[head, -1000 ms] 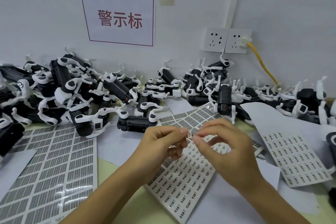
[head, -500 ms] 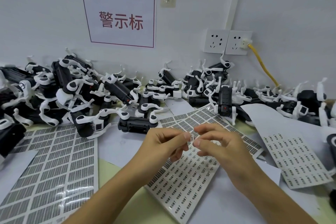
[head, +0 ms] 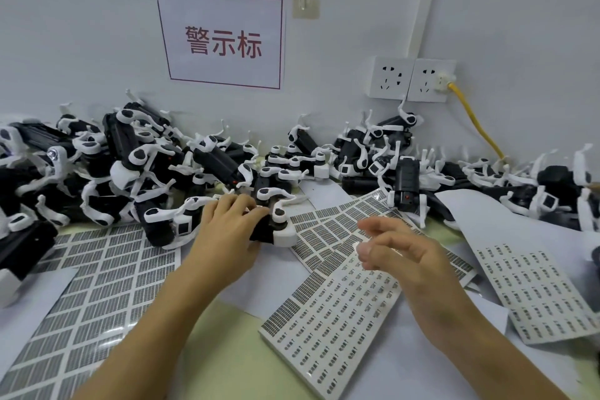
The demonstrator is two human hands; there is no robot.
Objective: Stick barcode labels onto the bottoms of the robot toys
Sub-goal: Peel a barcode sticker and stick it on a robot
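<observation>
Findings, L to R, ref landmark = robot toy under my left hand.

Far left of toy: used label sheet flat on counter, peeled grid only. Behind it, toy pile runs along the wall.

Left hand: grip curled over the toy's black body, fingers on top, thumb side hidden. Toy sits at the front edge of the pile, partly on white backing paper. Risk: white legs of neighbouring toys interlock w/ this one; a quick lift could drag a neighbour out or snag a leg. Can't tell which face of the toy is up, so bottom may need a flip first.

Right of toy: right hand, blurred, hovering above the barcode sheet. Grip looks loosely spread, fingers part-curled. A pale patch sits at the fingertip; I judge it may be a barcode label, but blur prevents confirming. If so, it clings by adhesive only: it could fold on itself, drop onto the sheets and get lost among identical labels, or land crooked.

Further right: second barcode sheet, overlapping loose paper; sliding sheets could shift under a resting wrist.

Not verifiable: label print, toy underside, thumb positions, far-right toys cut off by frame edge.
</observation>
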